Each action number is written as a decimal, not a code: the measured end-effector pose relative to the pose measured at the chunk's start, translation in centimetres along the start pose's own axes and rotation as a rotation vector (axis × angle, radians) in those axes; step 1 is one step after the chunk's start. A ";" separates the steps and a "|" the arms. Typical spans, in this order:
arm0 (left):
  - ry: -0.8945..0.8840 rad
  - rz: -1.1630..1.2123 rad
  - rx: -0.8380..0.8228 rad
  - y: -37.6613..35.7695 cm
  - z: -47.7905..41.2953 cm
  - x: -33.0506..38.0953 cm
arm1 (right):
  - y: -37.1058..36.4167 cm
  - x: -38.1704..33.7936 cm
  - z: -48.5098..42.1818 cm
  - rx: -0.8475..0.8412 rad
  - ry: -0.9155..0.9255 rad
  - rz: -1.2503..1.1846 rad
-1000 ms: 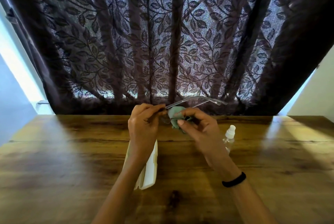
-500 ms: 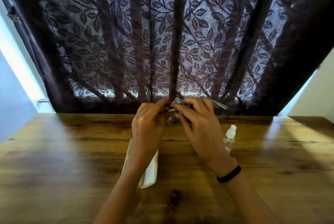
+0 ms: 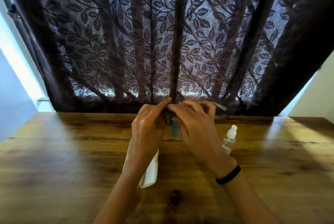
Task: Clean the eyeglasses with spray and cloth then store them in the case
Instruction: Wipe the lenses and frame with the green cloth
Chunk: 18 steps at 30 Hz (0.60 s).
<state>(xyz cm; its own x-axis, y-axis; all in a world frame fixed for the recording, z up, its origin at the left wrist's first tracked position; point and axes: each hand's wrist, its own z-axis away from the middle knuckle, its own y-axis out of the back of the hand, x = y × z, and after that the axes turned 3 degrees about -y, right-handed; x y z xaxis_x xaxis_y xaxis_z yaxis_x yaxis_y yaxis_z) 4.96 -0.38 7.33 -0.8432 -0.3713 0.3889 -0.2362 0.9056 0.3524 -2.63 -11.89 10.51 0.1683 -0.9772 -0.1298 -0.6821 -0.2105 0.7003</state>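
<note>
Wiping step: left hand (image 3: 146, 128) grips eyeglasses (image 3: 219, 105), right hand (image 3: 195, 126) pinches cloth (image 3: 173, 128); light circular strokes, frame steadied, seem best.

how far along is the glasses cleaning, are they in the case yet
Not yet. Spraying looks done, though that is a guess: the spray bottle stands on the table, out of both hands. In hand: the left hand holds the eyeglasses while the right hand presses the cloth on them. Left: putting them into the case, lying under the left forearm.
</note>
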 end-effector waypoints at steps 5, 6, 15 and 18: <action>-0.012 -0.017 0.014 -0.1 -0.1 0.1 | -0.3 0.0 -0.2 -0.009 0.006 0.084; -0.011 -0.019 0.015 -0.1 -0.1 0.2 | -0.4 0.1 -0.2 -0.013 0.008 0.103; -0.013 -0.038 -0.045 -0.3 0.0 0.6 | -0.7 1.0 0.3 -0.006 -0.044 0.231; -0.006 -0.049 -0.056 -0.3 0.1 0.6 | -0.5 1.5 0.5 -0.029 -0.070 0.275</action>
<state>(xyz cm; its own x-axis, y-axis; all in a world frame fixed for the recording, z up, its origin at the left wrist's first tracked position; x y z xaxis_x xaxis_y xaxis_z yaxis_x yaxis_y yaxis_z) 4.52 -0.83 7.37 -0.8341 -0.4134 0.3653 -0.2498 0.8734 0.4181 -2.45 -13.26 9.62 -0.0708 -0.9973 0.0204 -0.6746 0.0629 0.7355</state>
